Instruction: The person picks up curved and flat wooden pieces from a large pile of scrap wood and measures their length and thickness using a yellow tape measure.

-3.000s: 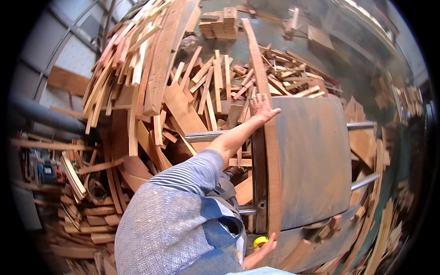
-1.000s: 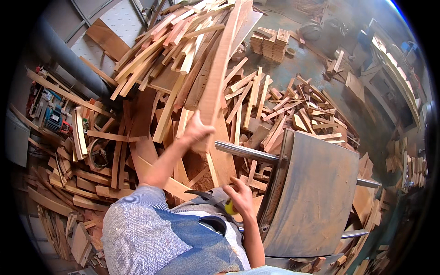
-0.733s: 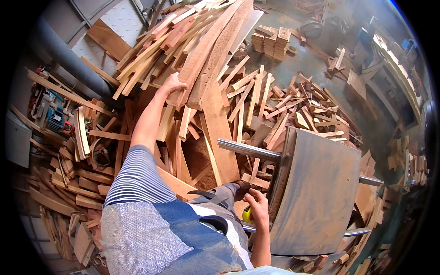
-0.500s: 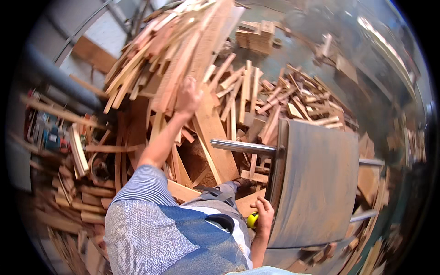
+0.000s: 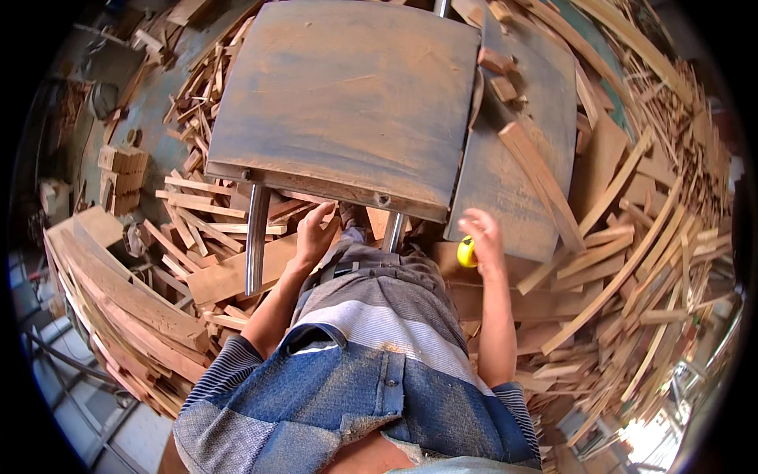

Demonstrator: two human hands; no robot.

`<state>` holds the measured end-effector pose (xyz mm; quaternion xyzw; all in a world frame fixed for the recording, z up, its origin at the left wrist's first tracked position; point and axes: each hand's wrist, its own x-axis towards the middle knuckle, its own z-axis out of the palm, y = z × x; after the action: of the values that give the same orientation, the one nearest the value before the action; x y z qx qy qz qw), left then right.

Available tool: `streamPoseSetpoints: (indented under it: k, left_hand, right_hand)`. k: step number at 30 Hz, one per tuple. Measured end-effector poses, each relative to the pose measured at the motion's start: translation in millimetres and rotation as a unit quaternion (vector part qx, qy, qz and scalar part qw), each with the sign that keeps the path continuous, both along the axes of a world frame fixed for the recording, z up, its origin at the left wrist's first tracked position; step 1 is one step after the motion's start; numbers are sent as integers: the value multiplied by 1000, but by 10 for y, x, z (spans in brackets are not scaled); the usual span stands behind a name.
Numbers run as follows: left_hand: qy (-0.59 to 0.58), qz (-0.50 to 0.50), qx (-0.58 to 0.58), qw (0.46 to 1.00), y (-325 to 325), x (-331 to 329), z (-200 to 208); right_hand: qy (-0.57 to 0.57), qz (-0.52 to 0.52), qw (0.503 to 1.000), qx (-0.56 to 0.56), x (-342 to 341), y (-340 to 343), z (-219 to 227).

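My right hand (image 5: 485,241) is wrapped round a yellow tape measure (image 5: 467,252), in front of the lower right metal table (image 5: 513,197). My left hand (image 5: 314,235) is raised before the near edge of the large metal machine table (image 5: 339,95), between two shiny metal bars. Its fingers are loosely bent and apart, with nothing seen in them. The left bar (image 5: 257,241) juts toward me beside my left forearm. A long wooden strip (image 5: 541,186) lies slantwise on the lower table, with small wood blocks (image 5: 502,87) farther back.
Stacked planks (image 5: 130,296) curve along the left. A wide board (image 5: 245,268) lies low beside the left bar among loose offcuts. Long strips and scraps (image 5: 639,261) heap up on the right. A stack of short blocks (image 5: 122,178) stands at the far left.
I have turned to the right, so the machine table is now straight ahead. My left hand has left the plank pile and come to the table's front. My right hand still holds the tape measure.
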<state>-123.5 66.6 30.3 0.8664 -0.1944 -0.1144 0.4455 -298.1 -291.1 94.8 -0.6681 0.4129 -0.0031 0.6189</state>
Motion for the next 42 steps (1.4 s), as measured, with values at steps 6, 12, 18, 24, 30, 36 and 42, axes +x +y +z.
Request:
streamPoseSetpoints:
  k: [6, 12, 18, 24, 30, 36, 42]
  left_hand:
    - [55, -40, 80, 994, -215, 115, 211]
    - [54, -22, 105, 993, -260, 107, 428]
    - [42, -13, 46, 998, -217, -116, 401]
    - [-185, -119, 146, 964, -338, 84, 301]
    - [-246, -173, 180, 937, -617, 628, 209]
    - [-234, -171, 161, 943, -468, 561, -126]
    - [-223, -144, 106, 958, -326, 425, -81]
  right_hand:
    - [263, -4, 876, -405, -601, -1231, -113]
    - [358, 37, 808, -466, -464, -2134, 60]
    - [355, 103, 807, -460, -235, -2391, -153]
    - [346, 100, 817, -451, -391, -1986, -125]
    - [305, 151, 815, -469, -770, -1223, -7]
    - [193, 166, 845, -470, -339, -611, 15]
    - [152, 282, 799, -508, 613, -28, 128]
